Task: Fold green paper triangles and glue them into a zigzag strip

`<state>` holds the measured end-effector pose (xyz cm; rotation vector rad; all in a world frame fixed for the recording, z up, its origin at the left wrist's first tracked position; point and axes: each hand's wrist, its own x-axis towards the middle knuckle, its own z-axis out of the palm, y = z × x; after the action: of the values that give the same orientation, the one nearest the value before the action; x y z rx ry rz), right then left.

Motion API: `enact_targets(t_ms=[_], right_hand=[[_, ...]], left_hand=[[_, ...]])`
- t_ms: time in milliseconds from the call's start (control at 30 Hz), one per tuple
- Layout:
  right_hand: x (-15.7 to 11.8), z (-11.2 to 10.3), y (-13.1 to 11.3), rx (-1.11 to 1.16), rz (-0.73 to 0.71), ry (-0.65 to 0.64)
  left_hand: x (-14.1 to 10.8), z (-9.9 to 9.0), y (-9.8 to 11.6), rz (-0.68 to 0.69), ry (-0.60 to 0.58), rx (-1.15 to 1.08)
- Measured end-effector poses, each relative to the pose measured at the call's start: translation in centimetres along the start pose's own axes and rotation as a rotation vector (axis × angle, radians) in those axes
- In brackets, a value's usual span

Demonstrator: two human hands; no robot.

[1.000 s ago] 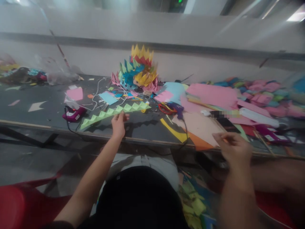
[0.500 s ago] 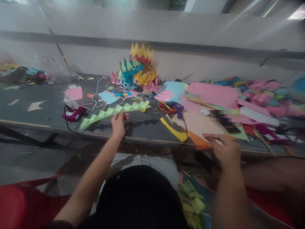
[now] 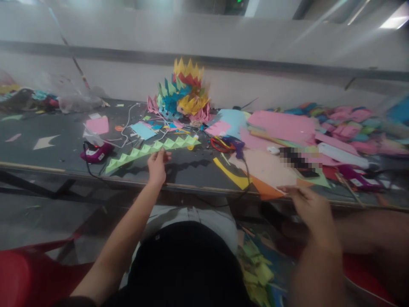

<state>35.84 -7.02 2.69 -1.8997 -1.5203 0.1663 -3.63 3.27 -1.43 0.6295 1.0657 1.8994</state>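
A long light green paper strip with folded triangular points point(image 3: 143, 151) is pinched near its middle by my left hand point(image 3: 158, 165), raised over the dark table point(image 3: 188, 172). My right hand point(image 3: 308, 204) is at the table's front edge on the right, fingers drawn together near an orange paper piece point(image 3: 266, 189); whether anything small is between them I cannot make out. A curved yellow paper piece point(image 3: 231, 174) lies between the two hands. Behind the strip stands a pile of colourful pointed paper crowns point(image 3: 187, 96).
A purple device point(image 3: 96, 152) with a cord lies left, another point(image 3: 359, 177) at right. A blue glue gun point(image 3: 236, 145), pink sheets point(image 3: 281, 125) and a dark phone point(image 3: 300, 164) lie on the table. Red stools point(image 3: 19, 277) flank me; folded papers point(image 3: 258, 268) are below.
My right hand has moved slightly right and down. My left hand keeps hold of the green strip. The view has shifted slightly.
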Motion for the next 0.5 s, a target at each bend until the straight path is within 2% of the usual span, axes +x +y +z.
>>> enact_targets(t_ms=[67,167,233,400,500], right_hand=[[0.2,-0.1,0.3,-0.015,-0.067,0.037],[0.6,0.3,0.5,0.045,-0.257,0.21],[0.7,0.7,0.6,0.116,-0.312,0.266],[0.4,1.2,0.3,0.063,-0.103,0.244],[0.3,1.1,-0.1,0.028,-0.048,0.172]], left_hand=[[0.1,-0.1,-0.1,0.004,-0.003,0.003],[0.1,-0.1,-0.1,0.002,-0.007,0.016],[0.1,-0.1,0.0,-0.001,-0.005,0.016],[-0.1,0.1,0.2,0.001,0.005,0.015],[-0.1,0.1,0.1,-0.004,0.007,0.021]])
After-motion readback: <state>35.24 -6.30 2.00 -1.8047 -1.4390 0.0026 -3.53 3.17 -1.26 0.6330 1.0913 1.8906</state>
